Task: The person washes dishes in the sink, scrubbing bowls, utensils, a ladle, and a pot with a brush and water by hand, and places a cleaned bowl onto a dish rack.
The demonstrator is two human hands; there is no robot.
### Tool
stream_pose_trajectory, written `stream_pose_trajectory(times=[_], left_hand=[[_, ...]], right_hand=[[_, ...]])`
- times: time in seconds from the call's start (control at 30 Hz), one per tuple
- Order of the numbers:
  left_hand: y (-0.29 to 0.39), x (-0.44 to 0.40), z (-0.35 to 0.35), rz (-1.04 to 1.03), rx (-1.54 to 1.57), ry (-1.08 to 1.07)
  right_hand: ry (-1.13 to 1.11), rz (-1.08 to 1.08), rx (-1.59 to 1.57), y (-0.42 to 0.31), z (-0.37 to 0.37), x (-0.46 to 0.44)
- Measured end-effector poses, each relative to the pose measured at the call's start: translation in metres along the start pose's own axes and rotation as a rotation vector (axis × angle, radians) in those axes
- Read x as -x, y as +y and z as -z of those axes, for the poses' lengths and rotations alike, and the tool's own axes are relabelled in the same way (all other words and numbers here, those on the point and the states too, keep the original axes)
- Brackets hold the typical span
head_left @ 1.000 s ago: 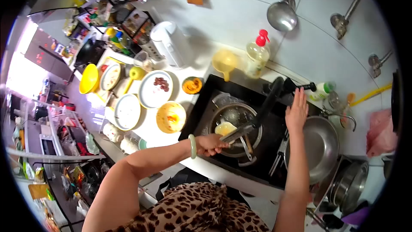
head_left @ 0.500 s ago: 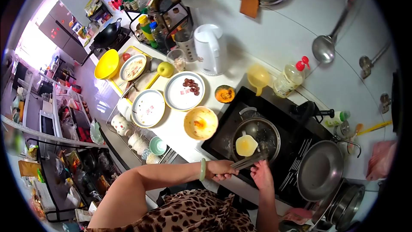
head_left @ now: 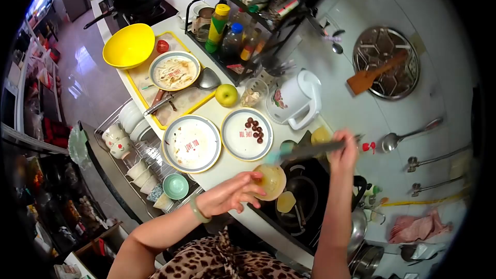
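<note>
My left hand [head_left: 232, 194] has its fingers spread beside the left rim of a pale bowl [head_left: 270, 182]; whether they touch it is unclear. My right hand [head_left: 343, 151] is closed round a long dark utensil [head_left: 315, 150], blurred by motion, which points left across the stove and above the bowl. At its left end is a blurred teal patch. A yellowish round piece [head_left: 285, 202] lies in the dark pan [head_left: 305, 196] on the stove. Just left of the bowl are a plate with dark red pieces [head_left: 235, 142] and a stained white plate [head_left: 191, 163].
A white kettle [head_left: 294, 98], a green apple [head_left: 226, 95] and a bottle rack [head_left: 227, 67] stand farther back. A yellow bowl [head_left: 129, 46] is at the back left. A dish rack [head_left: 150, 163] borders the counter. Ladles hang on the right wall.
The view has turned left. The tongs-like utensil is no longer in my left hand, whose fingers have spread. My right hand has risen and closed on a long utensil. The pale bowl is now near the pan.
</note>
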State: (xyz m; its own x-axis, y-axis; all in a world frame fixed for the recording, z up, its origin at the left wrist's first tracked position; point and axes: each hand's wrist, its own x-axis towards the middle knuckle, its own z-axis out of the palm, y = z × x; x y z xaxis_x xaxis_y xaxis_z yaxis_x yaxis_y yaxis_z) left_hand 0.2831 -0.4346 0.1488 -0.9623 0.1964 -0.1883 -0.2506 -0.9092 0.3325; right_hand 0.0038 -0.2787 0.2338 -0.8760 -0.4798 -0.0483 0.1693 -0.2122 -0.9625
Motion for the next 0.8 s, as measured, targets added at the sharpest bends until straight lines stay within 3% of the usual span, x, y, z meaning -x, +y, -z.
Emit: stream_pose_trajectory(times=[0.03,0.1,0.23,0.4,0.5,0.63,0.7,0.77,0.8], left_hand=[[0.006,0.009,0.010,-0.012,0.003,0.009],[0.008,0.028,0.028,-0.036,0.007,0.045],[-0.004,0.055,0.047,-0.030,0.060,0.097],[-0.017,0.071,0.058,-0.001,0.047,0.151],[-0.023,0.073,0.064,0.005,0.047,0.180],[-0.024,0.058,0.056,0.020,0.007,0.207],[-0.024,0.046,0.046,0.065,-0.021,0.183],[-0.030,0.030,0.036,0.106,-0.051,0.162],[-0.034,0.020,0.032,0.138,-0.066,0.142]], right_hand=[[0.198,0.151,0.103,-0.019,-0.035,-0.020],[0.158,0.398,0.125,-0.036,-0.080,-0.066],[0.155,0.743,0.563,0.012,-0.130,-0.162],[0.111,0.602,1.001,0.105,-0.133,-0.241],[0.060,0.060,0.718,0.122,-0.137,-0.245],[-0.263,-0.205,0.701,0.107,-0.130,-0.244],[-0.352,-0.065,0.906,0.072,-0.130,-0.207],[-0.324,0.495,1.242,0.049,-0.103,-0.177],[-0.372,0.493,1.198,0.029,-0.090,-0.148]])
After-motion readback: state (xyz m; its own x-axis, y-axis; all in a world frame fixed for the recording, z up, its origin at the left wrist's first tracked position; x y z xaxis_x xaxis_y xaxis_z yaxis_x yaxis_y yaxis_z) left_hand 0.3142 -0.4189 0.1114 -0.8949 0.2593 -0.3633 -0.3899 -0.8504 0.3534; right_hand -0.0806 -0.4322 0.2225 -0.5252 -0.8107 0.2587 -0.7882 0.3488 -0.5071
